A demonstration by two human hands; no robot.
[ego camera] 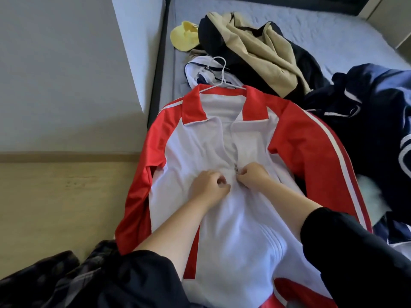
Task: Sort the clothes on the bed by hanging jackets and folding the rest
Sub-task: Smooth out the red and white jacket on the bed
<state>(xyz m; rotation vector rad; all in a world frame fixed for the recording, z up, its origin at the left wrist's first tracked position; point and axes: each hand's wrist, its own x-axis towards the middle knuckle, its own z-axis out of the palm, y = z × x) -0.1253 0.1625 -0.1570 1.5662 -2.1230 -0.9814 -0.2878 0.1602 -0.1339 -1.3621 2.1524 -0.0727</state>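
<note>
Head view: red and white jacket (240, 218) lies flat, front up, on the near left part of the bed (322, 34), its collar toward the far end and its hem at the near edge. White hanger (222, 72) sits inside the shoulders, with its hook sticking out beyond the collar. Front is zipped below the hands and parted above them up to the collar. Left hand (208, 186) rests on the white front, fingers curled, thumb and forefinger pinching the cloth just left of the zip. Right hand (253, 175) is curled tight, fingertips pinching at the slider (236, 170), which sits about mid-chest. Both hands are nearly touching across the zip line. Left sleeve of the jacket hangs over the left edge of the bed above the floor (55, 196). White and navy garment (200, 72) lies under the hook. Beige and black garment (255, 50) is heaped beyond it, with a yellow cap (183, 36) touching its left side. Navy garment (373, 103) with white stripes lies to the right, against the jacket's right sleeve
</note>
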